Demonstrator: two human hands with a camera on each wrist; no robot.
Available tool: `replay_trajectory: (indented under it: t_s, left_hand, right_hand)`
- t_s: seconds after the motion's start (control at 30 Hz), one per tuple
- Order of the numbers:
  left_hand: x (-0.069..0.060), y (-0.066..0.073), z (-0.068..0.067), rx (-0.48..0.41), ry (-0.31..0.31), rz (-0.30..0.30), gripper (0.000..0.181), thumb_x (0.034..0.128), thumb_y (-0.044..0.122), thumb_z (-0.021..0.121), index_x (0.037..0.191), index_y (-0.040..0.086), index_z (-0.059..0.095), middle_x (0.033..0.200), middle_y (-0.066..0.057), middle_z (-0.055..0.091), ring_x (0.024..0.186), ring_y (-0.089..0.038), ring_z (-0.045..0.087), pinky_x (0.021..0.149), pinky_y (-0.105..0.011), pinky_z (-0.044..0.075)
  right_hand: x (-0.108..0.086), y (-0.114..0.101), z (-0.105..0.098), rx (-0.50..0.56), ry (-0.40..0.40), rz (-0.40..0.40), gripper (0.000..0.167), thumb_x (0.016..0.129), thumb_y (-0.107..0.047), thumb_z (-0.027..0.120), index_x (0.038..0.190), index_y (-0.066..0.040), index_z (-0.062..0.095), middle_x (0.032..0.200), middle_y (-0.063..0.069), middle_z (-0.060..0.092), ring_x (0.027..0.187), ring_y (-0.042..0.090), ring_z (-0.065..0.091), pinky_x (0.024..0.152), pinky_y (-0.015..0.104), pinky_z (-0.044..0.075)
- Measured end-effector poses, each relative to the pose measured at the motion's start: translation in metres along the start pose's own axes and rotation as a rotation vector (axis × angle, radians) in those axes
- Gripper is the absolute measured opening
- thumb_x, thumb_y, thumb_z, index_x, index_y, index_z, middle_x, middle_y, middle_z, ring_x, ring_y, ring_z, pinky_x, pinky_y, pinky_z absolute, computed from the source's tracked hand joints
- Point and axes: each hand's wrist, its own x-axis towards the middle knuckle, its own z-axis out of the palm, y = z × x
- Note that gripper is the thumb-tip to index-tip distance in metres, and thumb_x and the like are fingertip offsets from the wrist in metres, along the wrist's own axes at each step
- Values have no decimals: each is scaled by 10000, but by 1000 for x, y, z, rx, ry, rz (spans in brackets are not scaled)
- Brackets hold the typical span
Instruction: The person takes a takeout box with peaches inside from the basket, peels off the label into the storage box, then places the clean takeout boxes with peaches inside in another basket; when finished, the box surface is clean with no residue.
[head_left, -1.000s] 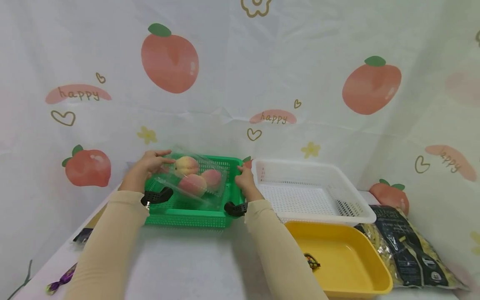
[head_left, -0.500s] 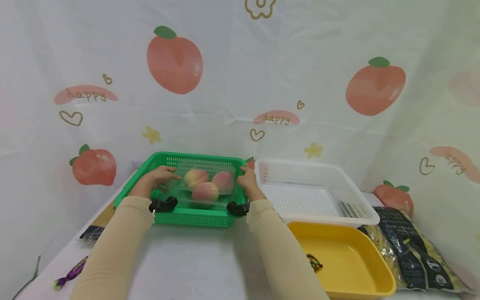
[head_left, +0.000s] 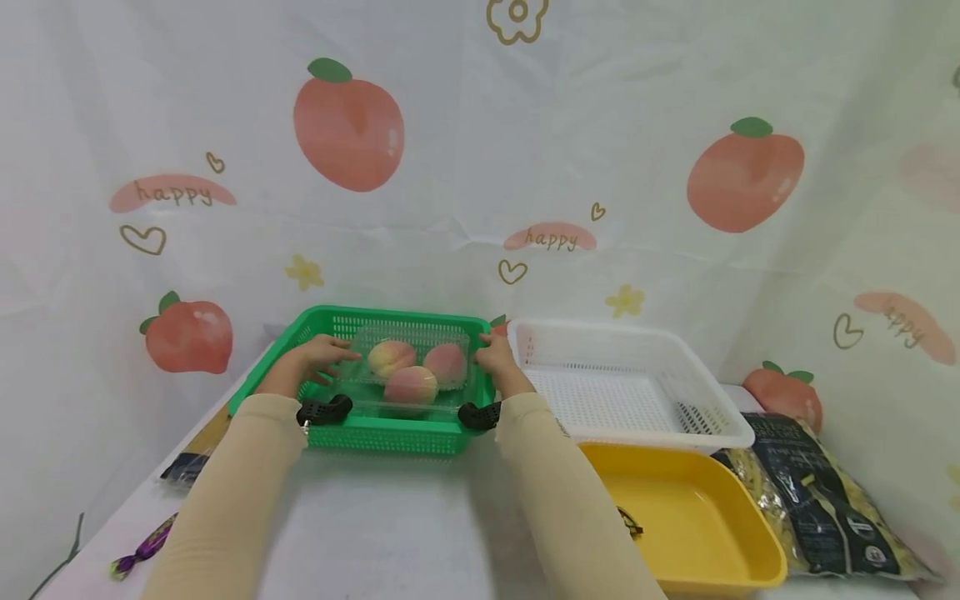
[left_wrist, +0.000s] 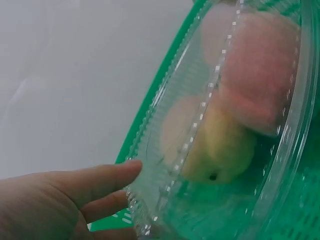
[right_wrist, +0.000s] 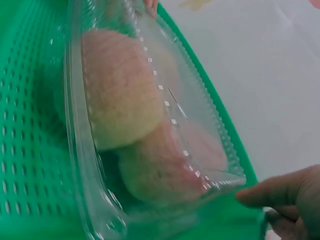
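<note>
A clear plastic clamshell box (head_left: 360, 375) holding several peaches (head_left: 411, 385) lies in a green basket (head_left: 375, 437), lid down over the fruit. My left hand (head_left: 311, 358) is at the box's left end, fingers extended; in the left wrist view its thumb (left_wrist: 132, 170) meets the ridged lid edge. My right hand (head_left: 497, 362) is at the basket's right rim. In the right wrist view its thumb (right_wrist: 247, 196) lies close to the box corner, over the green rim, with the other fingers partly hidden outside it. Neither hand curls round the box.
Right of the basket stands a white basket (head_left: 607, 400), with a yellow tray (head_left: 697, 525) in front, holding a small wrapped item (head_left: 630, 522). A dark pasta bag (head_left: 817, 500) lies far right. A purple-wrapped candy (head_left: 146, 546) and a packet (head_left: 187, 467) lie left.
The tilted peach box has come down flat into the green basket and moved slightly right, with my left hand following. My right hand has stayed by the basket's right rim.
</note>
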Motion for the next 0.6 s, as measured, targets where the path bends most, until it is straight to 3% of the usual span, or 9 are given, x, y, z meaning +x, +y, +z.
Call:
replay_trajectory:
  t_s: [0.1,0.17,0.27,0.33,0.37,0.43,0.5,0.53,0.6]
  left_hand:
    - [0,1,-1,23,18,6,658,993,262,419,1466,-64,97,1500,-327,82,1299,-546,256,1014,-577,361]
    - [-1,3,-1,48,41,34,668,989,263,426,1458,-83,99,1494,-337,72,1306,-555,218,1008,-616,337]
    - [-3,6,-2,111,103,104,659,984,254,440,1454,-83,122,1486,-348,87,1309,-546,212,1002,-630,327]
    - [-7,8,-2,172,153,159,636,982,261,450,1451,-67,173,1475,-358,125,1178,-486,444,918,-551,433]
    - [-10,9,-1,196,177,185,620,980,258,456,1449,-56,201,1471,-358,148,996,-433,552,838,-500,466]
    - [-18,11,3,239,227,235,585,975,263,469,1440,-32,269,1439,-353,260,681,-289,525,678,-394,445]
    - [-29,13,9,261,307,272,554,969,285,485,1425,7,341,1407,-332,346,590,-224,480,564,-320,368]
    - [-35,14,13,280,367,292,536,969,296,485,1415,22,371,1390,-312,389,684,-277,546,549,-311,372]
    - [-47,13,19,315,508,326,490,964,277,493,1392,47,425,1364,-281,446,623,-318,546,469,-290,350]
  right_hand:
    - [-2,-5,-6,22,-19,24,499,889,35,520,1378,-20,436,1542,119,231,1413,322,213,886,366,438]
    - [-5,-10,-11,24,-28,29,474,900,-10,535,1367,-19,452,1514,148,285,1396,342,249,1051,440,368]
    - [-7,-17,-18,3,-57,27,470,921,-98,540,1377,-38,443,1502,159,299,1376,361,284,1086,492,320]
    - [-10,-21,-26,-21,-89,10,492,929,-141,540,1396,-47,416,1510,149,289,1394,348,256,1102,500,292]
    - [-11,-23,-30,-38,-111,-1,507,931,-162,541,1405,-49,402,1514,142,285,1402,338,244,1108,497,282]
    - [-14,-25,-41,-77,-162,-28,532,938,-205,532,1421,-48,372,1522,137,271,1411,326,231,1116,497,267]
    - [-19,-27,-55,-109,-222,-66,557,947,-227,518,1437,-38,335,1528,132,260,1422,319,202,1129,506,231]
    - [-21,-27,-62,-119,-262,-85,566,956,-234,500,1446,-29,307,1536,134,241,1424,323,197,1133,503,225]
    - [-25,-26,-77,-123,-328,-120,586,967,-247,479,1462,-23,258,1545,139,208,1422,331,199,1135,504,218]
